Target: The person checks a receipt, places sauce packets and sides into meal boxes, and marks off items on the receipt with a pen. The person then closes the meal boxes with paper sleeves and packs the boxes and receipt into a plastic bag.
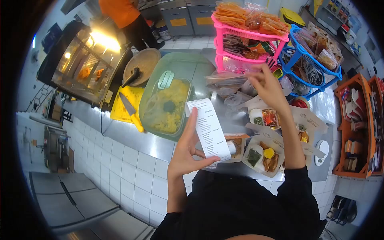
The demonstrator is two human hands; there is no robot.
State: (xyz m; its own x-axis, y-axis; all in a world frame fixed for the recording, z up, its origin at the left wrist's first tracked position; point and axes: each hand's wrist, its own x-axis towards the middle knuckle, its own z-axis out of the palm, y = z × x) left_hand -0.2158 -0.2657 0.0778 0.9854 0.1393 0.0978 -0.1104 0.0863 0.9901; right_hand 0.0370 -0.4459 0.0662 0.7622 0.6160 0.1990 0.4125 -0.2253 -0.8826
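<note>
In the head view, the left hand (186, 150) gripped a printed receipt (211, 134) above the desk (156, 146), on the wearer's side of the pink rack (219, 48); it looked light, limp and easily creased, best pinched by its edges. The right hand (267, 89) hovered beside the rack near plastic packets (227, 81), fingers half-curled, any grip unclear.

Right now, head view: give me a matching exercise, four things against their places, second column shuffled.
Things:
1. printed paper slip
2. knife
3. orange packets
4. open food boxes

Places:
A. on the top tier of the pink rack
B. on both sides of the right forearm
C. in the left hand
D. on the yellow board

Pairs: 1-C, 2-D, 3-A, 4-B
</note>
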